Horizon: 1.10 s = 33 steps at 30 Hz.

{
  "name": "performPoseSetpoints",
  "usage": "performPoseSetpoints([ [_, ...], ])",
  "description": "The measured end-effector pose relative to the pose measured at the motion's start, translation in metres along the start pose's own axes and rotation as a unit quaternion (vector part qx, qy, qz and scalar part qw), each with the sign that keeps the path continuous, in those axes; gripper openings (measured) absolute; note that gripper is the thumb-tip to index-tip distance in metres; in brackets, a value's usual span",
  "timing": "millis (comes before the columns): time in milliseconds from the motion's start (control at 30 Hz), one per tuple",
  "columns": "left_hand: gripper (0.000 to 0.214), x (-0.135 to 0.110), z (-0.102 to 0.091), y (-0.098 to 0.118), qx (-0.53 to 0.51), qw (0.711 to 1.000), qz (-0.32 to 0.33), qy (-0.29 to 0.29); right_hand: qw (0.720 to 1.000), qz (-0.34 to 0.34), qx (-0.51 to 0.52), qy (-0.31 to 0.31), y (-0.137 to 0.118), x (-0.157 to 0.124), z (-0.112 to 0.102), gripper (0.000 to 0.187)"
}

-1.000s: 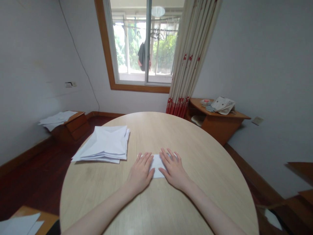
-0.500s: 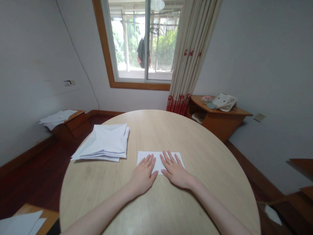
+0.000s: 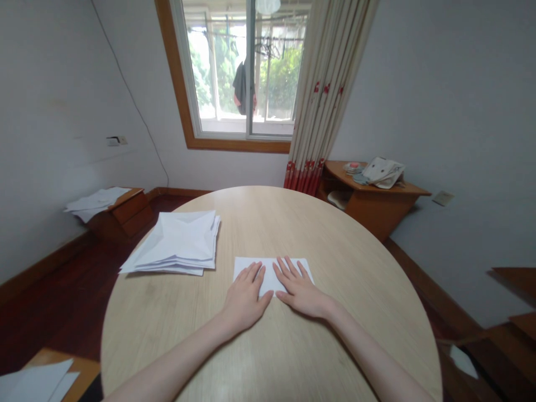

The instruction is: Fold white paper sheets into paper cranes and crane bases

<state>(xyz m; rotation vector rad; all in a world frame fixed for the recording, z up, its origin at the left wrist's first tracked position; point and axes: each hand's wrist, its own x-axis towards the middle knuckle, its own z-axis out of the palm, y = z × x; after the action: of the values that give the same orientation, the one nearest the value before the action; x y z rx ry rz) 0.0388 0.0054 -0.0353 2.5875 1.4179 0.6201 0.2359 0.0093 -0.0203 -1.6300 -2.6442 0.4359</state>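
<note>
A small white sheet of paper (image 3: 268,283) lies flat on the round wooden table (image 3: 268,357) in front of me. My left hand (image 3: 248,296) rests palm down on its left part, fingers stretched forward and fairly close together. On the right part lies my right hand (image 3: 297,287), also palm down, with its fingers spread. The two thumbs point towards each other near the paper's front edge. Both hands cover much of the sheet, and neither grips it. Whether the sheet is folded I cannot tell.
A stack of creased white paper (image 3: 180,240) sits at the table's left. Beyond it stands a low wooden cabinet (image 3: 125,215) with papers on top. A corner desk (image 3: 372,209) holding a cloth bag (image 3: 383,172) is at the back right, beside the curtain (image 3: 324,95).
My left thumb has shifted slightly closer to my right thumb. Both hands stay flat on the paper; the whole view has moved very slightly.
</note>
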Motion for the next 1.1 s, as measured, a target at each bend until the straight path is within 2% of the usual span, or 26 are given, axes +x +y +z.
performPoseSetpoints([
  [167, 0.054, 0.002, -0.001, 0.002, -0.012, 1.0, -0.016, 0.0, 1.0, -0.008, 0.014, 0.0, 0.003, 0.001, 0.0, 0.066],
  [467, 0.055, 0.008, -0.011, -0.002, -0.048, 0.998, -0.038, -0.021, 0.998, 0.019, 0.053, -0.042, 0.002, -0.005, -0.014, 0.067],
  [667, 0.056, 0.01, -0.016, -0.018, -0.076, 0.995, -0.049, -0.036, 0.997, 0.008, 0.065, -0.027, 0.009, -0.008, -0.015, 0.065],
  [833, 0.058, 0.011, -0.02, -0.036, -0.084, 0.993, -0.054, -0.055, 0.996, 0.042, 0.074, -0.028, 0.022, -0.011, -0.016, 0.067],
  [1000, 0.062, 0.013, -0.024, -0.049, -0.089, 0.992, -0.034, -0.078, 0.996, 0.052, 0.076, -0.023, 0.036, -0.012, -0.012, 0.075],
  [1100, 0.069, 0.013, -0.029, -0.054, -0.088, 0.99, -0.028, -0.105, 0.993, 0.087, 0.074, -0.027, 0.041, -0.013, -0.013, 0.087],
])
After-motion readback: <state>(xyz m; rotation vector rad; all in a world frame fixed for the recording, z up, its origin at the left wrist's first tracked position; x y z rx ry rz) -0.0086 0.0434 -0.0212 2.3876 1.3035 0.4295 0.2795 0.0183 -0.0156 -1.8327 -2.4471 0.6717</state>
